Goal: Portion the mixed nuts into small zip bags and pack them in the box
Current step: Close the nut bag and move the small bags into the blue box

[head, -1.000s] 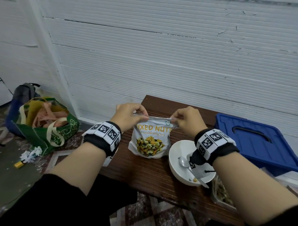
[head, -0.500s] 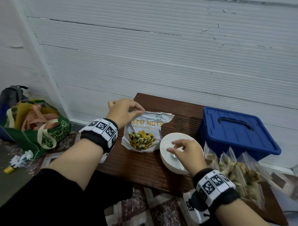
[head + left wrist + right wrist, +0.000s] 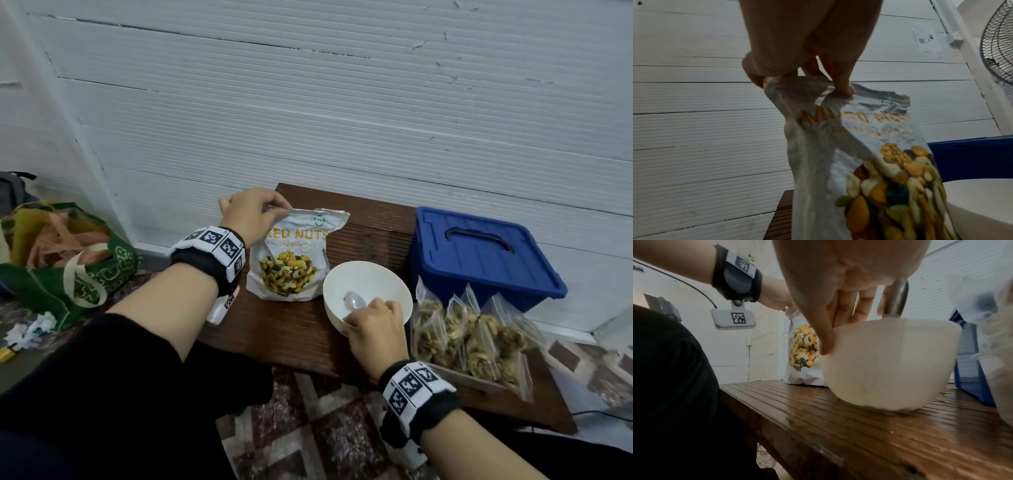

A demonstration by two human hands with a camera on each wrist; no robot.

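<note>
The white printed foil pouch of mixed nuts [image 3: 294,257] stands upright on the brown slatted bench [image 3: 291,329], left hand [image 3: 251,214] pinching its top corner. Right hand [image 3: 375,329] grips the white bowl's [image 3: 368,279] near rim, steel spoon [image 3: 354,301] inside. Advised: steady the bowl, tilt the pouch slowly.

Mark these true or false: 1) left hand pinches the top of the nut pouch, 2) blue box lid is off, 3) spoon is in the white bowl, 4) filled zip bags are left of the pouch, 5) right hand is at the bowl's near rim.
1) True: the left hand pinches the top corner of the nut pouch.
2) False: the blue box has its lid on.
3) True: the spoon lies in the white bowl.
4) False: the filled zip bags sit right of the bowl.
5) True: the right hand grips that rim.
</note>
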